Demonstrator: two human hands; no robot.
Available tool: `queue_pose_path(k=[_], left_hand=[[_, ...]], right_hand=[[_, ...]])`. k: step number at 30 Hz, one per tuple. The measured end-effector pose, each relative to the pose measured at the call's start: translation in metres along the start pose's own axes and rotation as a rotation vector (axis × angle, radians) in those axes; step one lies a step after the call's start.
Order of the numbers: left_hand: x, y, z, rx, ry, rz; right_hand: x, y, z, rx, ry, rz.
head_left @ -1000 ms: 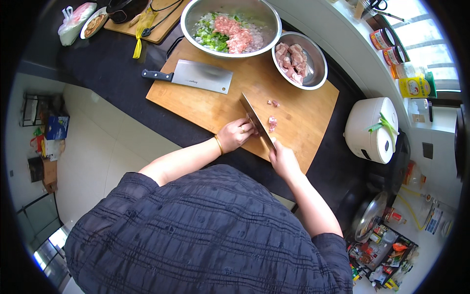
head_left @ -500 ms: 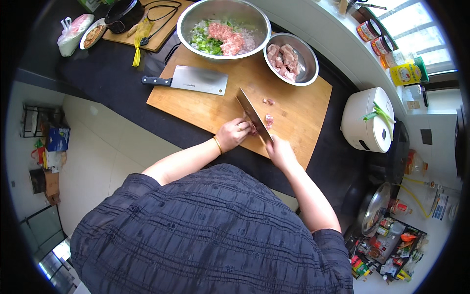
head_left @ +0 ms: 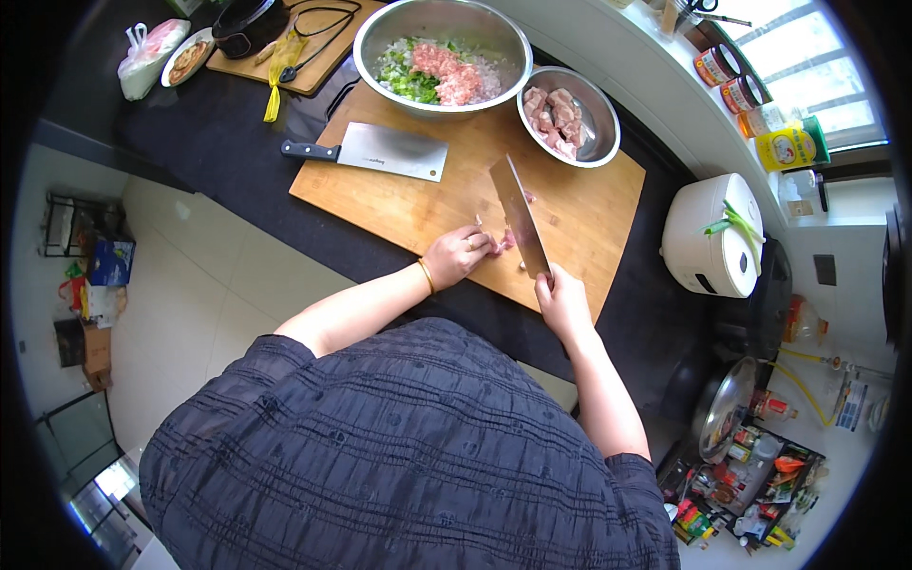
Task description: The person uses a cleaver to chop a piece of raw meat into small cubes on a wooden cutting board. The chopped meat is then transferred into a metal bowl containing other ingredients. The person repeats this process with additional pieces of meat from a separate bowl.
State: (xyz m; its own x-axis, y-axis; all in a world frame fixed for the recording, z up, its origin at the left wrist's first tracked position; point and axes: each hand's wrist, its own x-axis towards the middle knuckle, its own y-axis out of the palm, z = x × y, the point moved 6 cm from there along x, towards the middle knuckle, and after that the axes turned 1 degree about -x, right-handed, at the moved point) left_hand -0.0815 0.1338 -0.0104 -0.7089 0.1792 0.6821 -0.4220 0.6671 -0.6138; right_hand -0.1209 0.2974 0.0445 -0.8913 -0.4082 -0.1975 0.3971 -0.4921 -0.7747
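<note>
One broad steel-bladed knife point(head_left: 520, 214) clamped in right hand point(head_left: 564, 300). Left hand point(head_left: 454, 256): fingers together, clamped on small pink raw meat piece point(head_left: 503, 245), left of blade, on light-brown rectangular wooden cutting board point(head_left: 589, 218) near its front edge; whether blade touches wood, cannot tell. Black-handled rectangular steel cleaver point(head_left: 392, 151) farther back. Round steel bowl point(head_left: 600, 116) with pink meat chunks point(head_left: 564, 112), board's rear right.

Raw pink meat point(head_left: 504, 244) lies beside a broad-bladed knife point(head_left: 522, 218).
</note>
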Motion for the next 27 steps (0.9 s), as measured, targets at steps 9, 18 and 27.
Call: queue_pose_path(k=[9, 18, 27], left_hand=[[-0.008, 0.007, 0.002, 0.009, 0.005, 0.089], [-0.001, 0.001, -0.001, -0.016, -0.003, 0.079], [-0.002, -0.006, -0.005, -0.022, 0.039, -0.006]], right_hand=[[-0.008, 0.045, -0.026, -0.188, -0.046, 0.038], [0.0, 0.028, -0.025, 0.035, 0.054, 0.017], [-0.031, 0.005, -0.001, 0.0, 0.022, 0.036]])
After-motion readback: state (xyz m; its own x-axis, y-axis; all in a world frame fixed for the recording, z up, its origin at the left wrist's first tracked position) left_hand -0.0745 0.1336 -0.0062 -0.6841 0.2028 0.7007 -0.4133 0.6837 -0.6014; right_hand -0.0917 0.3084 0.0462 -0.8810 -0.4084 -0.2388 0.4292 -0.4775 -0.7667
